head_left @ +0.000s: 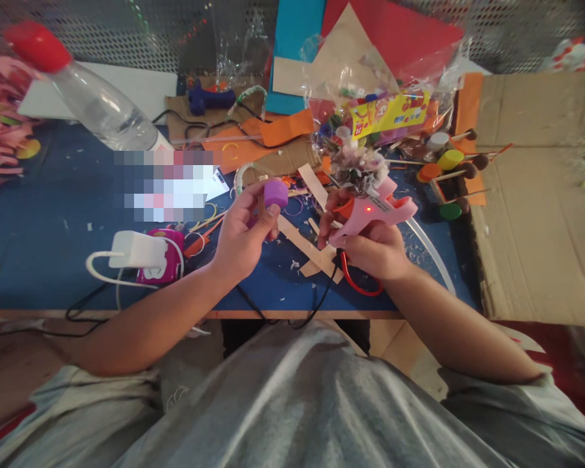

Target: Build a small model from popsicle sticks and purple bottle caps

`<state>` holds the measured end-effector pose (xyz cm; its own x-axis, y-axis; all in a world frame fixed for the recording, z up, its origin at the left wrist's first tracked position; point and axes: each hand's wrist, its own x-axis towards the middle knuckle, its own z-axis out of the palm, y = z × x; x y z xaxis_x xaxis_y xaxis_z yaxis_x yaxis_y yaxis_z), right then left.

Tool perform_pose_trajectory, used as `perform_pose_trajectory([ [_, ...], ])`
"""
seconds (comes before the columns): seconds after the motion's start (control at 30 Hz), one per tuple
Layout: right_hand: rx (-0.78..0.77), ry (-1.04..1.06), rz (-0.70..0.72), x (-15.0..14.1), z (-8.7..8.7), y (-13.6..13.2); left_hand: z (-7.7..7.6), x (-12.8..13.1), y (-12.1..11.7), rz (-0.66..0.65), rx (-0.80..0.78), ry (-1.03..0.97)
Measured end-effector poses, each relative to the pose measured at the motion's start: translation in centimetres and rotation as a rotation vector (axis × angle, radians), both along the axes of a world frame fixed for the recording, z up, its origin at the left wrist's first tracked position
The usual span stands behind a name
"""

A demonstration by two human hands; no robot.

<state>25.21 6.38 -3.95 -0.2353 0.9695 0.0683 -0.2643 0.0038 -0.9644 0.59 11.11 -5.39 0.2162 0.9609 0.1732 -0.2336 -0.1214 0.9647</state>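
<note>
Work judged under way, unfinished: the left hand [244,234] pinches a short purple cylinder [275,194] between thumb and fingers, above the middle of the blue worktop [43,253]; the right hand [377,250] is closed round a pink plastic glue gun [370,214], red light lit. Cylinder and gun are apart; work remaining cannot be told. Pale flat strips [297,237] lie towards the front edge, a brown cardboard sheet [541,201] along the right edge; a grey perforated panel [127,32] stands behind
</note>
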Motion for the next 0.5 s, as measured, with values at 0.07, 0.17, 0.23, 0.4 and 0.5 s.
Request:
perform_pose_trajectory([
  [0.07,-0.018,0.005,-0.014,0.04,-0.15,-0.1,-0.1,-0.06,0.01,0.008,-0.004,0.008],
  [0.17,-0.06,-0.009,-0.078,-0.16,-0.2,-0.17,-0.19,-0.12,0.0,0.014,-0.013,0.02],
  [0.23,-0.069,-0.019,-0.126,-0.38,-0.13,-0.15,-0.2,-0.15,0.0,0.008,-0.015,0.02],
  [0.4,-0.042,-0.044,-0.195,-0.63,0.08,-0.01,-0.17,-0.24,-0.02,-0.008,-0.007,0.009],
  [0.5,-0.043,-0.055,-0.218,-0.48,-0.02,-0.02,-0.22,-0.29,-0.04,-0.013,-0.003,0.008],
])
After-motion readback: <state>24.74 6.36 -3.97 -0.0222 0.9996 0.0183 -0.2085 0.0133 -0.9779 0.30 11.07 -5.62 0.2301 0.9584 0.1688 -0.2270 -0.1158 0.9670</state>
